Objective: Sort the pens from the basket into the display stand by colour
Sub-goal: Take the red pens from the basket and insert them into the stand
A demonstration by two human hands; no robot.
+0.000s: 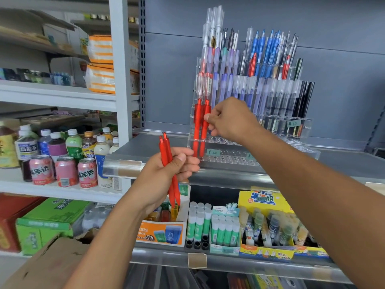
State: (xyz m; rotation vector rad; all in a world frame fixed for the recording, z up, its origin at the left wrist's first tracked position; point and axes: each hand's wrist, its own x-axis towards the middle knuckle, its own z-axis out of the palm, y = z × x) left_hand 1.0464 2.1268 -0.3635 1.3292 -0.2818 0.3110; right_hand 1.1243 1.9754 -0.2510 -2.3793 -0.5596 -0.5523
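Head view: a person stands at a shop shelf (229,174) carrying a clear acrylic display stand (252,113) that is tiered and already packed with pens, purple and clear-capped ones at the left, blue at the top centre, black at the right.

The right hand (230,119) reaches in from 4 o'clock, its fingers (208,117) pinched on the nearer of two red pens (200,127) standing upright side by side in the lower left rows of the stand. The pens lie at 9 o'clock of that hand, their clicker tops above the fingertips and their tips down at the perforated tier with a small price label.

The left hand (166,174) comes up from 7 o'clock, below and left of the stand. Its fingers are curled shut around a second pair of red pens (168,170), thumb pressed across the barrels. These pens run nearly upright, tilted slightly, with their tops poking out at 12 o'clock of the fist and their tips hanging at 6 o'clock over boxes on the shelf beneath.

Glue sticks (200,224) fill cartons on that lower shelf. Bottled drinks and pink cans (64,171) line the white shelving at 9 o'clock.
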